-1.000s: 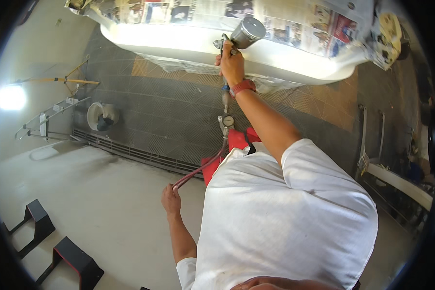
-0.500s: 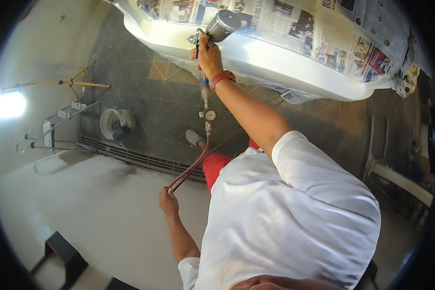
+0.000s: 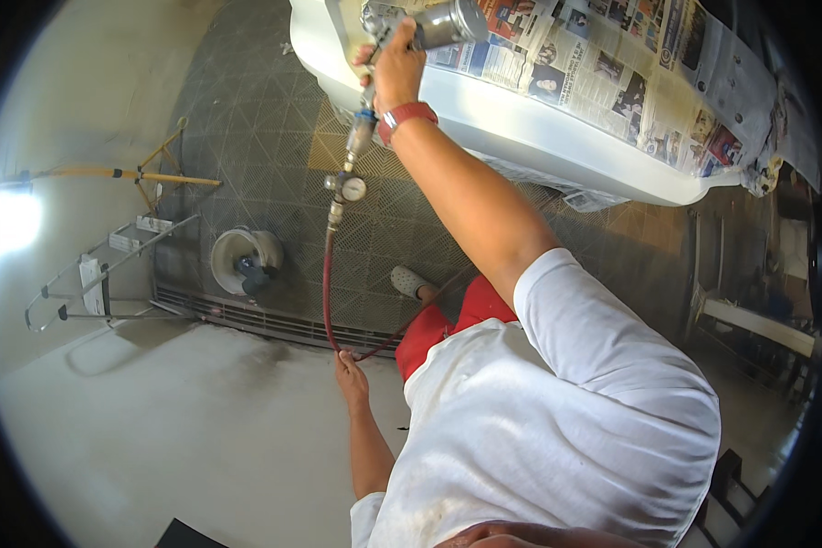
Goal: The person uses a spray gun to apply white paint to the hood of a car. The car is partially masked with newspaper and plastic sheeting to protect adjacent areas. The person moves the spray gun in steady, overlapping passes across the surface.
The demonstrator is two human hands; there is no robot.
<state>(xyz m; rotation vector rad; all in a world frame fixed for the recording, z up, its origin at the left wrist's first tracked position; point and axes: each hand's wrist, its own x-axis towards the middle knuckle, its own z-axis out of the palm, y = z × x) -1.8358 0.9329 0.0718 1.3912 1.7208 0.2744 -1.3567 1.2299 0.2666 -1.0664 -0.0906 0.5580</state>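
Metal spray gun in right hand grip | left hand seemingly clasps red hose

Bright, even light. Blown-out glare spot at left edge. Soft shadows on floor. Strong fisheye bending, black vignette at rim.

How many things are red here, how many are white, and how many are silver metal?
Red: 3 – air hose, wristband, shorts
White: 3 – car panel, shirt, bucket
Silver metal: 2 – spray gun, pressure gauge
Total: 8
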